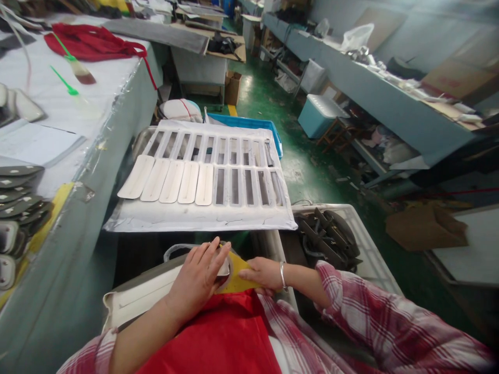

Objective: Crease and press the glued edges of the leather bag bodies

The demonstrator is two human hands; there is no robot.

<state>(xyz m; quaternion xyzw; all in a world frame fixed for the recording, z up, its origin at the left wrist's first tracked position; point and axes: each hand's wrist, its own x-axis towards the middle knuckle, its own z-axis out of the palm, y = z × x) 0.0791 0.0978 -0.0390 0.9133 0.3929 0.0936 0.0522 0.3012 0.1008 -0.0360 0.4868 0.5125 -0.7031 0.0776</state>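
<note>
In front of my red apron, my left hand [202, 272] lies over a roll of yellow tape [231, 272], its fingers bent across the top and the thumb hidden. My right hand [262, 274] pinches the yellow strip [242, 275] at the roll's right side. Under and left of my left hand is a long cream panel [146, 296] with a slit line, against a grey-green piece, partly covered by my forearm. Just beyond my hands, a white slotted board [195, 218] carries several cream strips [170, 181] side by side in its near row.
At left stands a covered worktable [113, 98] with glue bottles [80, 70], red cloth [93, 41] and stacked grey-green pieces [23, 195]. A white crate [374, 249] with dark bag parts [329, 236] is at right. Behind the board is a blue bin [249, 123].
</note>
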